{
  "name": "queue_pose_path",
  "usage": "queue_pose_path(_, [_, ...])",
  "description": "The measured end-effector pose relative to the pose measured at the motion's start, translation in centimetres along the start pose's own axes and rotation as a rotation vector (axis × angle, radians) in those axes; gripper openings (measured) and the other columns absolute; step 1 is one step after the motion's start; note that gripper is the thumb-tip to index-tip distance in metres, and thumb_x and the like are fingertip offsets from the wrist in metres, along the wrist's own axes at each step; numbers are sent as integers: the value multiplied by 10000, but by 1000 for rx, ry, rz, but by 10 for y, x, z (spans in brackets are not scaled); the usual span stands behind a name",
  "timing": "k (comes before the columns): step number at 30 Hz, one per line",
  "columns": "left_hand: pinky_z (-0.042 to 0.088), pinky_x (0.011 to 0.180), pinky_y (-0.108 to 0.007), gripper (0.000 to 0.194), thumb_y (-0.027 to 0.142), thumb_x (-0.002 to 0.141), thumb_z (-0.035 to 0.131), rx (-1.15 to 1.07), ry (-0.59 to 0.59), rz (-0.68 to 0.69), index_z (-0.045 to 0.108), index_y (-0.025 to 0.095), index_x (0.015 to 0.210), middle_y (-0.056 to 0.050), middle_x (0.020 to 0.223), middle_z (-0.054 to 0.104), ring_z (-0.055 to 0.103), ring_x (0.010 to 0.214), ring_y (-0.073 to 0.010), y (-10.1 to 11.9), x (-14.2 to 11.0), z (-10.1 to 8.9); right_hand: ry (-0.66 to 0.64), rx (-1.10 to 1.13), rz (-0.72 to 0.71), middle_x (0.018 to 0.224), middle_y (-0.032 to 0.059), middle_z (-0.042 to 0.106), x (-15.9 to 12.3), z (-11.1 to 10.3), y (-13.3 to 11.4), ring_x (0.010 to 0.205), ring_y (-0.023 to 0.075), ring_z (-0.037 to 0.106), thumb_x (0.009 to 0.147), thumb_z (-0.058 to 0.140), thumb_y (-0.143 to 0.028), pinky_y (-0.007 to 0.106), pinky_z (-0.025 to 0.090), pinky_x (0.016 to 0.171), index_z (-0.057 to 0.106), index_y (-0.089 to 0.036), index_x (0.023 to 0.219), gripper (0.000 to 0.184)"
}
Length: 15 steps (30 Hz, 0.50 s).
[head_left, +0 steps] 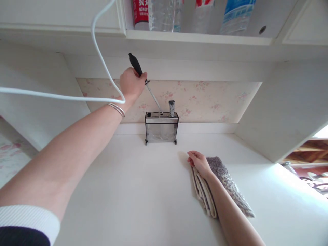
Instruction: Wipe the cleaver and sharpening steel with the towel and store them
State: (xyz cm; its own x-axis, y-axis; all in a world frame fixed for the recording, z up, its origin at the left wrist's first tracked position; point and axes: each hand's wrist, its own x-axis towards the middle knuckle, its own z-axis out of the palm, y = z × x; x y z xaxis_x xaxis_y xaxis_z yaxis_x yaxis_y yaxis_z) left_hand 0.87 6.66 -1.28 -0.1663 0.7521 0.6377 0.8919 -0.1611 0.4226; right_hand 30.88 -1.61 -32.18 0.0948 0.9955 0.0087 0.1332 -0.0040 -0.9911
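My left hand (131, 83) is closed around the black handle of a honing steel (154, 97). The thin metal rod slants down to the right, its tip at the slotted top of a knife block (161, 132). This narrow block has clear sides and a metal-and-black frame, and stands on the white counter against the back wall. A knife handle (172, 108), grey and mottled, sticks up from its right end. My right hand (199, 163) rests at the far end of a folded grey-and-cream cloth (232, 184), fingers loosely bent and not visibly gripping it.
Overhead, a cabinet shelf (200, 37) holds several plastic bottles (165, 15) and a red-labelled one (140, 13). A white cable (102, 61) hangs across the upper left, in front of my left wrist. White side panels (289, 106) flank the counter (135, 191).
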Motion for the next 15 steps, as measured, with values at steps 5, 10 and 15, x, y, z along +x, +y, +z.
queue_pose_path(5, [341, 800, -335, 578, 637, 850, 340, -29, 105, -84, 560, 142, 1050, -31, 966, 654, 490, 1036, -174, 4, 2, 24, -3, -16, 7, 585, -3, 606, 1, 0, 1, 473, 120, 496, 735, 578, -485, 230, 387, 457, 622, -194, 847, 315])
queue_pose_path(10, [297, 878, -341, 590, 607, 871, 307, -16, 84, -33, 535, 107, 1084, -37, 997, 639, 439, 1094, -155, 9, 8, 37, -10, -32, 6, 599, 2, 611, 2, -1, 2, 478, 123, 499, 739, 572, -495, 230, 383, 456, 621, -192, 860, 330])
queue_pose_path(15, [337, 884, -385, 446, 546, 834, 465, -2, 42, 84, 578, 163, 1032, -75, 1025, 618, 439, 1130, -234, 30, 17, 51, -30, -92, -8, 589, 0, 610, 3, -1, 5, 474, 120, 493, 748, 558, -500, 228, 385, 463, 625, -189, 846, 332])
